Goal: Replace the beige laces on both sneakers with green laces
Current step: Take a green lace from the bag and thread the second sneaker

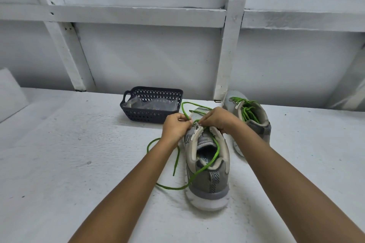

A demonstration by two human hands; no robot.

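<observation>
A grey sneaker (pixel 209 181) stands in front of me, heel towards me, on the white surface. A green lace (pixel 214 159) runs through its eyelets; its loose ends trail over the heel, across the surface to the left and in a loop beyond the toe. My left hand (pixel 174 129) pinches the lace at the sneaker's upper left eyelets. At the upper right eyelets, my right hand (pixel 217 119) holds the lace and the shoe's edge. Behind it to the right stands a second grey sneaker (pixel 251 118), laced in green.
A dark blue perforated basket (pixel 152 113) with clear plastic bags inside sits behind the sneakers, near the white panelled wall (pixel 154 55). A white block (pixel 9 92) stands at the far left edge.
</observation>
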